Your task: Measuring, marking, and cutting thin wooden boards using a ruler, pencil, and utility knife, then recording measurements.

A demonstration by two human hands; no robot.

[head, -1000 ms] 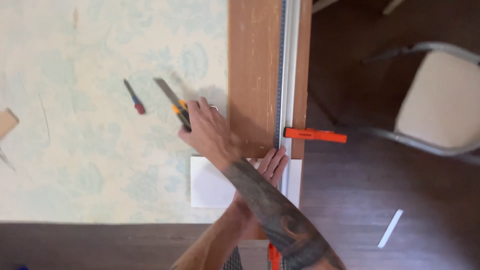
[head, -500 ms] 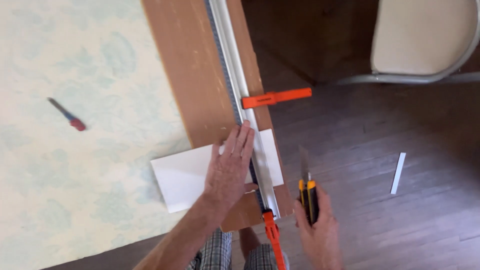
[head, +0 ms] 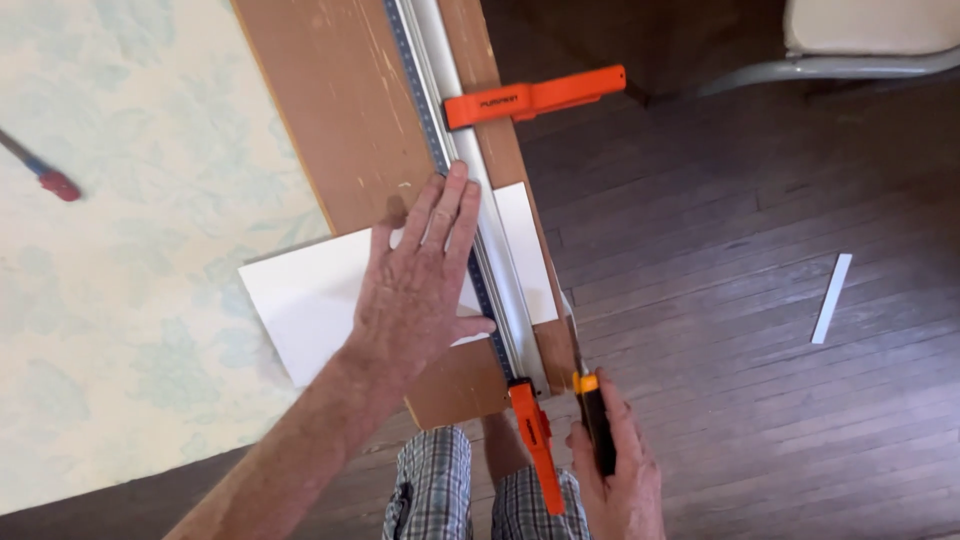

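One white sheet (head: 310, 295) is seen, flat and smooth, with straight edges; it lies across the near end of one long brown board (head: 340, 110), which looks like rough pressed wood with small pale scuffs. One long metal ruler rail (head: 455, 150), grey and shiny with tiny marks along its left edge, is laid along the board and over the sheet, so that a small white part (head: 525, 250) of the sheet shows to the right of it. Two orange clamps are counted: a far clamp (head: 530, 97) that sticks out to the right, and a near clamp (head: 535, 445) at the near end of the rail. The board rests on the counter (head: 120, 330), which is covered with a pale cloth with faint green leaf shapes. The left hand (head: 415, 290) is spread flat and pressed down on the sheet, with its fingertips touching the rail. One knife (head: 592, 420), black and orange with a thin blade, is gripped in the closed right hand (head: 615, 475), near the near right corner of the board, just right of the sheet. One small red-tipped tool (head: 40, 172) lies far left on the cloth. One thin white strip (head: 831, 297) lies on the dark wooden floor (head: 760, 400), well to the right.
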